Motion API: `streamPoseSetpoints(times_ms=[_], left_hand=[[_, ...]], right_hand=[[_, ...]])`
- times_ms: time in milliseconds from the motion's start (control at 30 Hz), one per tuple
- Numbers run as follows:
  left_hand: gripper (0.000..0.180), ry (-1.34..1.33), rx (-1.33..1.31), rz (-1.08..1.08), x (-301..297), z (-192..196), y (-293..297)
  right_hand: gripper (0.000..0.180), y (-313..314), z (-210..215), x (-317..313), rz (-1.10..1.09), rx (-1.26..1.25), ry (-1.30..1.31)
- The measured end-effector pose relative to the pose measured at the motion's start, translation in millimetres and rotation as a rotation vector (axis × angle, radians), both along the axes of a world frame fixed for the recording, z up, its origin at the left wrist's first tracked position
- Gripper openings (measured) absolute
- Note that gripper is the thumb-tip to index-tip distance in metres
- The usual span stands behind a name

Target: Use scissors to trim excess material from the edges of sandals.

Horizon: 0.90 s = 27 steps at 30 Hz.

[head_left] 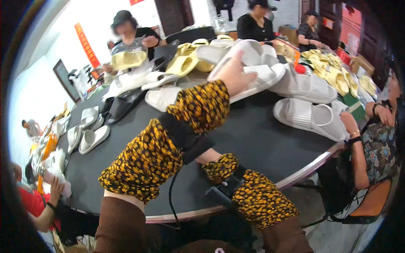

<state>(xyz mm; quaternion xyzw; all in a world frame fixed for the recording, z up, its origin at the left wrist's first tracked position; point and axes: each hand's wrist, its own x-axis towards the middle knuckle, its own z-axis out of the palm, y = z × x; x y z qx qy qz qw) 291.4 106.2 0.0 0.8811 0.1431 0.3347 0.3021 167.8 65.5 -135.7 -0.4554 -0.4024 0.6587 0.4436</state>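
- A rounded worktop with a smooth, matt black top (249, 135) and a pale rim curves across a room with white walls (38, 88), dark doors and a long red vertical banner (87, 45).
- White foam slippers with ribbed straps (261, 80) lie heaped toward the worktop's far edge.
- The left hand (234, 76) reaches over that heap, blurred, its fingers parted; I cannot tell whether they grip a slipper.
- The right hand (209, 156) is nearer the near edge, mostly hidden behind the left forearm; its finger state cannot be told.
- Black cloth sleeve covers with a yellow floral print (143, 162) puff around both forearms, cinched by black straps.
- By the right edge, a co-worker's hand (349, 122) is at a ribbed white slipper (306, 118).
- Smooth, pale yellow slippers (183, 63) pile beyond, near glossy black slippers (124, 105).
- Rounded, light grey slippers (94, 139) sit by the left edge.
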Motion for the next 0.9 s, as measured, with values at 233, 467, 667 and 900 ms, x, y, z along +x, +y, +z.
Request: streamPoseSetpoints(times_ms=[233,467,667,900], left_hand=[[0.039,0.128,-0.255,-0.119,-133.0,30.6,-105.4],[0.022,0.121,-0.029,-0.032,-269.5,27.0,-143.1],[0.017,0.123,-0.151,0.398,-402.3,18.9,-161.9],[0.021,-0.224,-0.395,1.103,-563.3,-55.2,-231.1]], right_hand=[[0.032,-70.7,23.1,35.8,-0.113,0.231,0.072],[0.038,-74.6,50.0,37.4,-0.209,0.374,-0.047],[0.03,-69.0,53.7,36.6,-0.194,0.205,-0.325],[0.039,-58.7,52.6,31.6,-0.211,0.363,-0.601]])
